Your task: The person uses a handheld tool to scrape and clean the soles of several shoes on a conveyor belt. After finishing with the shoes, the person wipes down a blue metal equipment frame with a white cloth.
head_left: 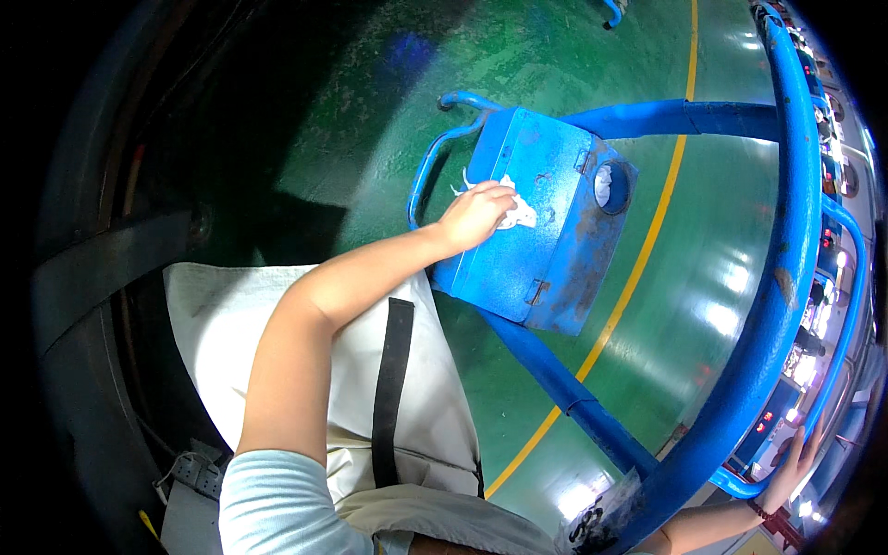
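My left hand [475, 216] is closed on a crumpled white cloth [520, 215], pressing it against the top of a blue metal box [527, 264]. The box has small hinges and a scuffed, dirt-stained side panel. A round cup-like holder [618, 200] on that panel has something white inside. At the far lower right, my right hand [788, 470] lies against a thin blue curved rail [856, 277], its fingers stretched out and apart. Whether the palm bears on the rail cannot be made out.
A thick blue tubular frame [803, 185] curves down the right side, joined to the box by blue bars [564, 384]. A white cloth sheet with a black strap [393, 388] lies before me. The green floor carries a yellow line [638, 271]. A power strip [196, 472] sits lower left.
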### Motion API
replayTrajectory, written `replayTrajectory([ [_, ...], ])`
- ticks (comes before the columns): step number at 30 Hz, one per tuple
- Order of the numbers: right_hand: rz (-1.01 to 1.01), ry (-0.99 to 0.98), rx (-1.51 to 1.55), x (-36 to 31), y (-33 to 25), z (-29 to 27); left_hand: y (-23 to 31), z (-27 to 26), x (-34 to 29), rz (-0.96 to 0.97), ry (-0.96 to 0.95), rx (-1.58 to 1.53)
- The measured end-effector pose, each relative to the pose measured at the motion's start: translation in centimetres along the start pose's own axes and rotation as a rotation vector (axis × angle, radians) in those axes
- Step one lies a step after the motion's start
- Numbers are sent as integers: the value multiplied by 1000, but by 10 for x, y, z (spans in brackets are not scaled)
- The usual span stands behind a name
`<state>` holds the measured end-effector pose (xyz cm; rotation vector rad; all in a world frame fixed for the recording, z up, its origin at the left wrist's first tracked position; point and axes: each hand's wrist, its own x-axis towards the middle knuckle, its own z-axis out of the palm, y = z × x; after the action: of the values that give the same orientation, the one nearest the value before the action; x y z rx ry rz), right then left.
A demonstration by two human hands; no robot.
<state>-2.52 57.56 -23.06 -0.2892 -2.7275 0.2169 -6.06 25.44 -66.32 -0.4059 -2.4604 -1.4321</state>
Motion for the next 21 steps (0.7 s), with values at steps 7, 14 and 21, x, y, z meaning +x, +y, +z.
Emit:
replayTrajectory([
  [7,41,-3,71,-1,-3,-3,-10,13,51,-113,177,43],
  [14,45,20,32,-3,-8,-3,12,22,14,67,-1,-29],
  [21,100,-7,31,-1,-8,-1,9,21,18,86,29,97],
])
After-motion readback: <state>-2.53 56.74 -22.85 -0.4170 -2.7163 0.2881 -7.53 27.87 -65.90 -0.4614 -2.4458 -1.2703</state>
